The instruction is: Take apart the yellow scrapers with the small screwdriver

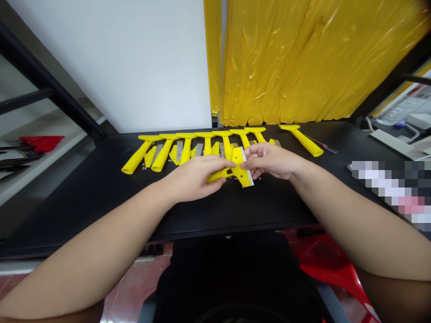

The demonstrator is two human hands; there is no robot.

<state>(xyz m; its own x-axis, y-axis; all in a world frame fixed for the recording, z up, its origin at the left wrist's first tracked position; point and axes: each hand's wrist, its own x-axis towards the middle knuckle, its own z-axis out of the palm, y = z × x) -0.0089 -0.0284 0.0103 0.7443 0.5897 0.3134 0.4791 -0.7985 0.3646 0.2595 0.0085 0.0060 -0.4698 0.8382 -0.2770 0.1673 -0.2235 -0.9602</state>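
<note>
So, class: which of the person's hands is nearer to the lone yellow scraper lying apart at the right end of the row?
Right. The right hand lies just left of and below that lone scraper; the left hand is much farther left.

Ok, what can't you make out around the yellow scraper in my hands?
Head view only:
- yellow plastic scraper: its handle is covered by the left hand.
- thin metal blade edge: partly behind the right hand fingers.
- small screws by the row of yellow scraper handles: too small.
- right table edge: a pixelated patch.
</note>
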